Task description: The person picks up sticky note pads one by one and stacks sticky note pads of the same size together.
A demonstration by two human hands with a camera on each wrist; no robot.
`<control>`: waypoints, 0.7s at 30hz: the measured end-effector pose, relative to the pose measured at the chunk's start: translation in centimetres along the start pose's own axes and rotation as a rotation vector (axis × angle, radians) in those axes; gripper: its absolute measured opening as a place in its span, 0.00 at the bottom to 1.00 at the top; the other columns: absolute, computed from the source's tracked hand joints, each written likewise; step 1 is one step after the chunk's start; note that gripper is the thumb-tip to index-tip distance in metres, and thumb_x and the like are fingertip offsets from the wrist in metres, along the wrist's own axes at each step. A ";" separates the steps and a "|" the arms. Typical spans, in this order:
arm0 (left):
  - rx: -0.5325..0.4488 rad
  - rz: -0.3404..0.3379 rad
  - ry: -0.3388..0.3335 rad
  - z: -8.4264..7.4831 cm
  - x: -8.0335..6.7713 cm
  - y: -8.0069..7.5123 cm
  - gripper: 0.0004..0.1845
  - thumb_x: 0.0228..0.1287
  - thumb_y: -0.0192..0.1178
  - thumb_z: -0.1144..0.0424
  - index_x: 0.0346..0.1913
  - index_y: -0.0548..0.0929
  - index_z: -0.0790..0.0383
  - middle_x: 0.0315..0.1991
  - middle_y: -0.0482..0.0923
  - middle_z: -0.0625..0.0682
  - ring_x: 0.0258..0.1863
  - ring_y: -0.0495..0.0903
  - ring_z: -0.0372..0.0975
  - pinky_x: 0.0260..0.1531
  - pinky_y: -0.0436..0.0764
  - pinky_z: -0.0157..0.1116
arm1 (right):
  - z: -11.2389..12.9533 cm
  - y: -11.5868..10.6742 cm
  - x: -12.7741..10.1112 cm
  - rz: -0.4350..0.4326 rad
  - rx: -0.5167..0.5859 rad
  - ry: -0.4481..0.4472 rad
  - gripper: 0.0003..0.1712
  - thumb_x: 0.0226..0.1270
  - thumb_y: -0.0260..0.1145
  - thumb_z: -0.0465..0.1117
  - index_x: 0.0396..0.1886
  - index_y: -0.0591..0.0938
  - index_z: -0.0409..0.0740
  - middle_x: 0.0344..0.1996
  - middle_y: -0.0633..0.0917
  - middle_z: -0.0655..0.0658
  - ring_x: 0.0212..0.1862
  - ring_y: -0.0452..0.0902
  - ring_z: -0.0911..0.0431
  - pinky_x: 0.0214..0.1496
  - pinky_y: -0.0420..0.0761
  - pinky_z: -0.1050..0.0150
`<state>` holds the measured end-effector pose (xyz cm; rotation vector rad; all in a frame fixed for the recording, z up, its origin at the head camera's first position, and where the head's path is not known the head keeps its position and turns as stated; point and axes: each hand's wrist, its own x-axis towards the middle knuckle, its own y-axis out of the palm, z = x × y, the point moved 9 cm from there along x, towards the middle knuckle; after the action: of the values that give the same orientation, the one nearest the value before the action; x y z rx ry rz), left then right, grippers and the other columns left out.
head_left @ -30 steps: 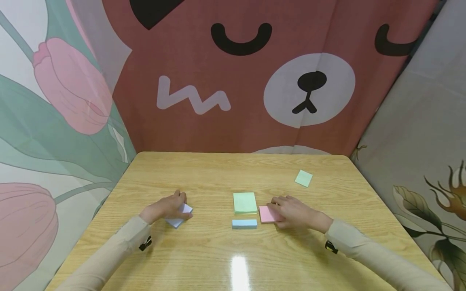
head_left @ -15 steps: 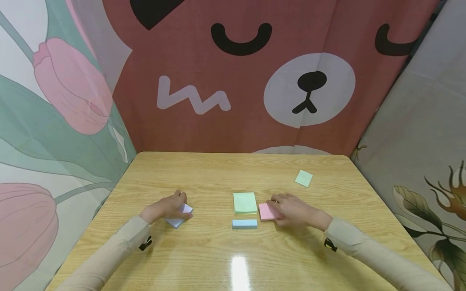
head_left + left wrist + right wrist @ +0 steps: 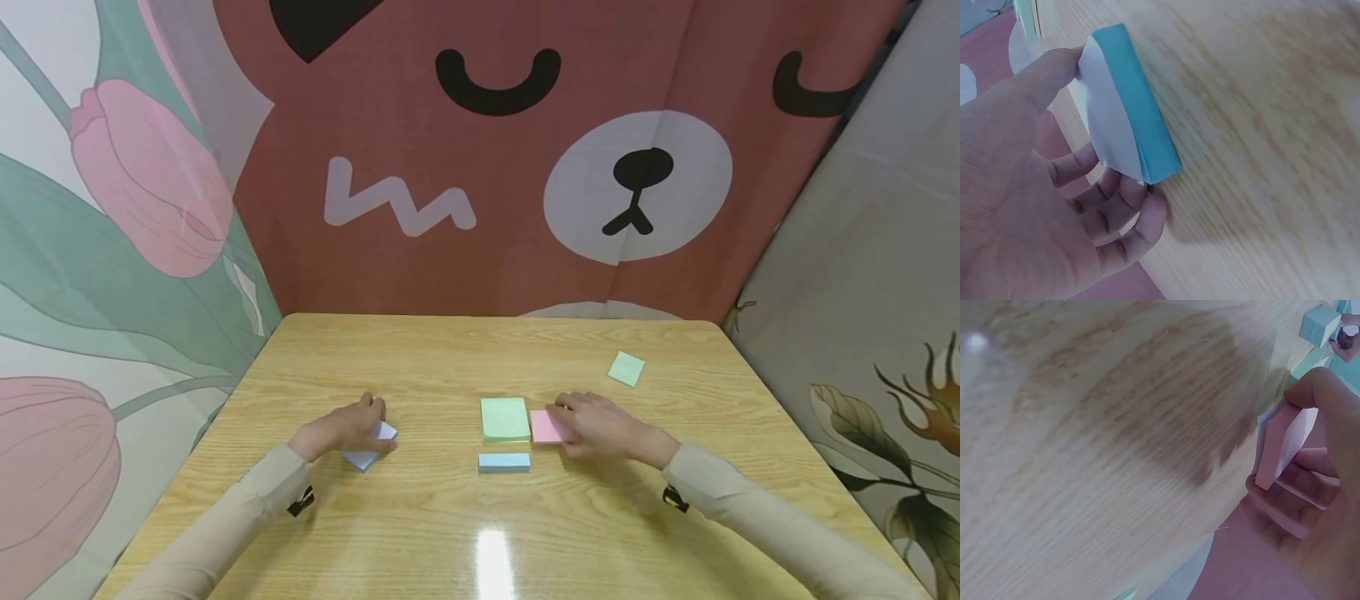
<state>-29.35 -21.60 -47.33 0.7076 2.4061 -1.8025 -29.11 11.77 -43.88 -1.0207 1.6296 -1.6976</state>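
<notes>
L hand [image 3: 341, 429] grips lilac pad [image 3: 371, 446]; R hand [image 3: 600, 427] grips pink pad [image 3: 546, 426].

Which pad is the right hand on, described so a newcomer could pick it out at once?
Start at the wooden table and find the green pad near its middle. Directly to that pad's right, nearly touching it, lies the pink pad, half covered by the right hand, which grips it. It is the only pink one: the others are green, blue, or the pale one under the left hand.
</notes>
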 end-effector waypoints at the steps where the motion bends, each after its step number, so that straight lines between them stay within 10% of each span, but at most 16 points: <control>1: 0.006 0.001 0.002 0.0 0.0 -0.1 0.26 0.62 0.67 0.44 0.50 0.72 0.61 0.41 0.67 0.55 0.34 0.72 0.43 0.30 0.75 0.39 | -0.1 -0.1 0.1 -0.003 0.001 0.002 0.34 0.57 0.72 0.47 0.60 0.78 0.34 0.50 0.80 0.41 0.48 0.79 0.48 0.54 0.78 0.46; 21: 0.129 0.032 -0.020 -1.2 -1.6 -0.9 0.34 0.55 0.73 0.50 0.52 0.72 0.73 0.39 0.70 0.58 0.37 0.71 0.47 0.38 0.76 0.47 | -1.8 -0.5 2.6 -0.078 0.030 0.021 0.35 0.58 0.73 0.45 0.61 0.76 0.31 0.50 0.81 0.38 0.47 0.79 0.49 0.50 0.81 0.53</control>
<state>-28.03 -21.22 -45.63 0.7311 2.2697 -1.9563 -31.97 10.69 -42.99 -1.0679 1.5916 -1.7842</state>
